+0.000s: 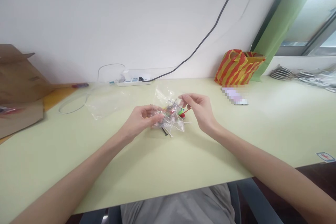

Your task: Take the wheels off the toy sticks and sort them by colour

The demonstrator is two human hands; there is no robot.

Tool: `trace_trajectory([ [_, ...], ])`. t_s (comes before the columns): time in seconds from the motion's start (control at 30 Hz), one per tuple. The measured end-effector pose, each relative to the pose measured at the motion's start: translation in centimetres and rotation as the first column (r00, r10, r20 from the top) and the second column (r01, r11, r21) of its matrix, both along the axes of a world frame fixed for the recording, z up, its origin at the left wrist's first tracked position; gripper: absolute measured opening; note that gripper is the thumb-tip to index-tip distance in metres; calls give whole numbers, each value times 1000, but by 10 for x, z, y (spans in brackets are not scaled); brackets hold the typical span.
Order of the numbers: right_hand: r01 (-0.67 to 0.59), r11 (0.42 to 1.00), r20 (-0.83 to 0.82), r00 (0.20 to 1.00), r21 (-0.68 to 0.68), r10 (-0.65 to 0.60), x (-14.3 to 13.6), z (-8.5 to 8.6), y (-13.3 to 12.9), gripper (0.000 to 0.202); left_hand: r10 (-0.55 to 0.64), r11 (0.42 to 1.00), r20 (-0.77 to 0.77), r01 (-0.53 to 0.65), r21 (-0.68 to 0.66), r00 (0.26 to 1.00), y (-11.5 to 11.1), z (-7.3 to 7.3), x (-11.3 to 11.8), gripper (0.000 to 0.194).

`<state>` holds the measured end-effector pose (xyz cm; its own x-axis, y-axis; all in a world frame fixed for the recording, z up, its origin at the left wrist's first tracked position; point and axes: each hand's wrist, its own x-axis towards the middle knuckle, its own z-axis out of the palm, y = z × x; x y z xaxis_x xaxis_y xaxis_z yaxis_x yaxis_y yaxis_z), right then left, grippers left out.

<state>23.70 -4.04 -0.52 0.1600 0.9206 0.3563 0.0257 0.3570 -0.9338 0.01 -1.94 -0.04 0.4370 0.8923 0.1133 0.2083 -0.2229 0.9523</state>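
A crumpled clear plastic bag point(179, 125) lies between my hands on the table, with small coloured parts in and around it. My left hand point(143, 117) grips its left side between thumb and fingers. At the bag's upper right, my right hand point(198, 106) is closed in a pinch on the plastic; its fingertips partly hide what they hold. Near them are a red piece point(182, 115) and a bright green piece point(180, 111). Thin black sticks point(164, 131) and white sticks point(169, 132) poke out below the bag. Most parts are blurred by the plastic.
Another clear bag point(98, 108) lies at left near a white cable point(78, 110). A power strip point(133, 82) sits against the wall. Brown cardboard point(23, 77) stands far left. At right are a striped bag point(236, 68) and a pixelated flat item point(233, 95).
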Motion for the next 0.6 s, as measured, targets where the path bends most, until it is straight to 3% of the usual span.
trace_trajectory([
  [0.23, 40, 999, -46, 998, -1, -40, 8, 4, 4, 34, -70, 997, -141, 73, 19, 988, 2, 1, -3, 37],
  [0.43, 119, 992, 40, 992, 41, -121, 21, 8, 12, 35, -66, 994, -104, 74, 79, 992, 7, 5, -9, 40],
  [0.6, 47, 999, -13, 999, 18, -46, 23, 8, 14, 36, -9, 995, 9, 8, 98, 1000, 13, 5, -18, 42],
])
